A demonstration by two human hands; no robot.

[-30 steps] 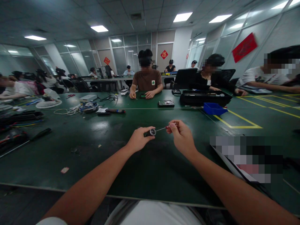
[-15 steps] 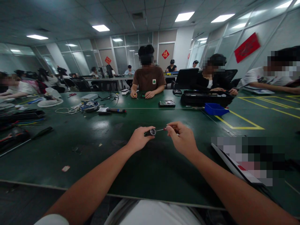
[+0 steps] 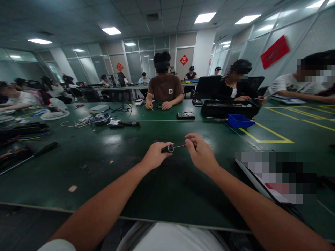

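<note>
Between the thumb and fingers of my left hand (image 3: 155, 155) is a small dark cylindrical part (image 3: 168, 149) with a round, pale-rimmed end facing me. My right hand (image 3: 202, 153) is closed around the handle of a slim screwdriver (image 3: 180, 146), whose thin metal shaft points left. The shaft's tip meets or comes very close to the right side of the cylindrical part; exact contact is too small to tell. Both hands are raised over the green table (image 3: 162, 195), and my right fingers hide most of the handle.
A blue bin (image 3: 240, 121) and a long black housing (image 3: 230, 109) stand at the back right. A metal-cased device (image 3: 186, 115) lies ahead. Tools and cables (image 3: 99, 118) are at the left, a long screwdriver (image 3: 47, 147) nearer. A co-worker (image 3: 165, 85) sits opposite.
My right fingers have shifted slightly on the screwdriver handle, the upper ones lifting a little. My left hand keeps its hold on the cylindrical part. The view has moved very slightly.
</note>
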